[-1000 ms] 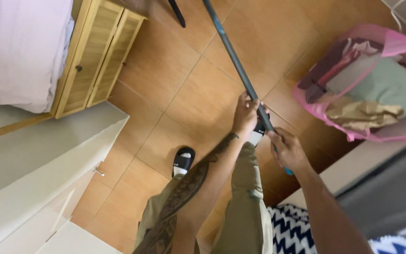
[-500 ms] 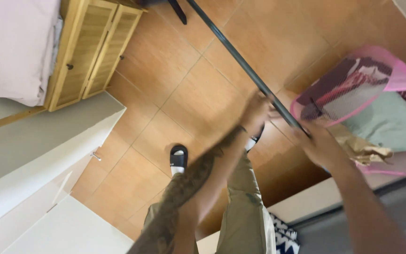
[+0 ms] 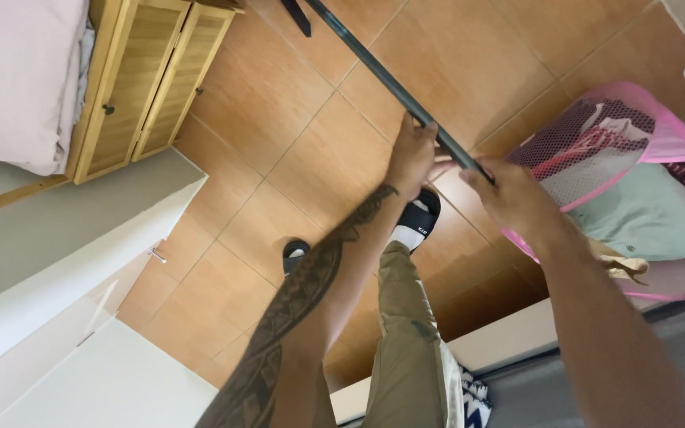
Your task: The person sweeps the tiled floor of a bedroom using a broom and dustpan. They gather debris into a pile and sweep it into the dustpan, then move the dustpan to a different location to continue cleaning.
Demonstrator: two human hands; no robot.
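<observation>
Long dark pole, slanted above tiled floor, gripped at its near end

A long pole is running diagonally above the floor, from upper centre down to the right. The left hand is sitting on the pole just left of the right hand. A laundry basket is standing to the right. A wooden cabinet is standing upper left, with bedding lying left of it. Two sandals are resting on the floor below the hands.
</observation>
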